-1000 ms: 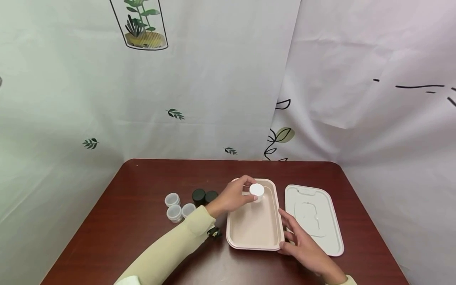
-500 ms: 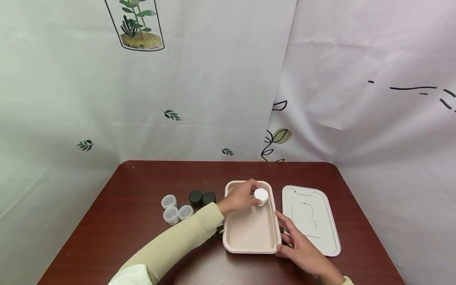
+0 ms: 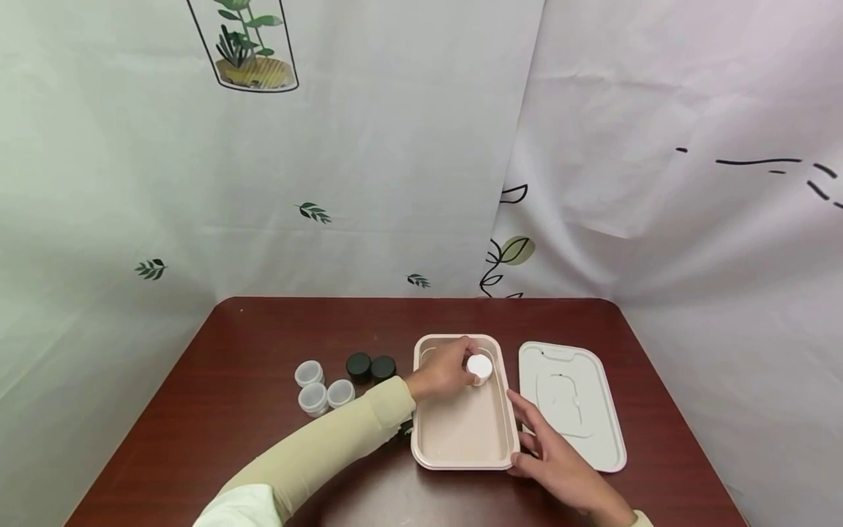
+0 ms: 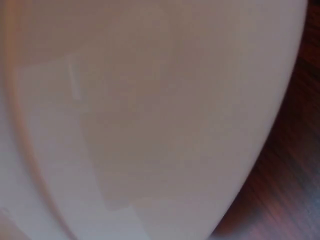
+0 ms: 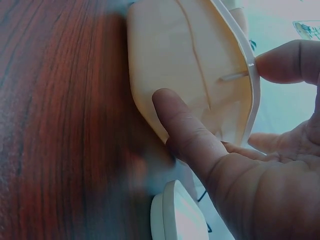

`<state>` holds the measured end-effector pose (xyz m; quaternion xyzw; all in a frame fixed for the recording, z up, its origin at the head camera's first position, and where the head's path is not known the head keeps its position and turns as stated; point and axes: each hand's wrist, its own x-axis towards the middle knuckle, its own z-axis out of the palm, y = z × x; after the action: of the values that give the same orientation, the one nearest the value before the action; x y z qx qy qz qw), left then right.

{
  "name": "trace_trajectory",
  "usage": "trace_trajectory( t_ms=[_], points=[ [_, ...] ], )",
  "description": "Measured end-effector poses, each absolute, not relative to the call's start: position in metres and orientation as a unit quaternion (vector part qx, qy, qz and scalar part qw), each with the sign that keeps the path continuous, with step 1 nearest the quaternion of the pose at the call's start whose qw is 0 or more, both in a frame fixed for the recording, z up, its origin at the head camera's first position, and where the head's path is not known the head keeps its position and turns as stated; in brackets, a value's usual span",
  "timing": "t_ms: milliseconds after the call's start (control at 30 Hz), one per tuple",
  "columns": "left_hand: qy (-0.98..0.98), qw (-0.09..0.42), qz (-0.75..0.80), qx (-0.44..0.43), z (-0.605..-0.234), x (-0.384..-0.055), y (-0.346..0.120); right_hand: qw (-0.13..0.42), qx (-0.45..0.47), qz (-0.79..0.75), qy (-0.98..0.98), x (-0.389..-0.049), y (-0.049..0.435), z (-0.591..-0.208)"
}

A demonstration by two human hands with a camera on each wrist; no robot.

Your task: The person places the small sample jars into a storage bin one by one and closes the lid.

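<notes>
My left hand [image 3: 444,369] reaches into a pale pink rectangular box [image 3: 464,464] and pinches a small round jar with a white lid [image 3: 479,367]. The jar is near the box's right wall, towards the far end; its lower part is partly hidden. A blurred, close wall of the box [image 4: 200,110] fills most of the left wrist view. My right hand [image 3: 549,454] is at the box's near right corner. In the right wrist view, its thumb [image 5: 187,125] lies against the outer wall, while a finger [image 5: 282,65] touches the rim.
A white lid [image 3: 602,410] lies on the brown table [image 3: 263,476] to the box's right. Left of the box stand three small translucent jars [image 3: 310,374] and two black round pots [image 3: 358,367], close by the left forearm. Printed fabric [image 3: 395,146] hangs behind.
My left hand has carried the white-lidded jar rightwards and slightly nearer within the box, towards its right wall. My right hand stays at the corner. The head view has shifted a little.
</notes>
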<state>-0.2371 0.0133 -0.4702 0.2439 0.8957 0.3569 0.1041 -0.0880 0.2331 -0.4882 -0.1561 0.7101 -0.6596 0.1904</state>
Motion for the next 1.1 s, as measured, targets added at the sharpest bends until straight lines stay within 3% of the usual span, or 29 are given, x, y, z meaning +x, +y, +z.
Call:
trace_trajectory(
  t_ms=[333, 633, 1100],
  points=[
    [0.914, 0.095, 0.322, 0.226, -0.472, -0.234, 0.009, 0.201, -0.148, -0.664, 0.705, -0.089, 0.229, -0.489],
    [0.925, 0.077, 0.297, 0.225, -0.455, -0.231, 0.005, 0.162, -0.139, -0.639, 0.739, -0.086, 0.226, -0.490],
    [0.856, 0.064, 0.490, 0.152, -0.409, -0.214, -0.063, 0.155, -0.078, -0.650, 0.740, -0.082, 0.223, -0.491]
  ],
)
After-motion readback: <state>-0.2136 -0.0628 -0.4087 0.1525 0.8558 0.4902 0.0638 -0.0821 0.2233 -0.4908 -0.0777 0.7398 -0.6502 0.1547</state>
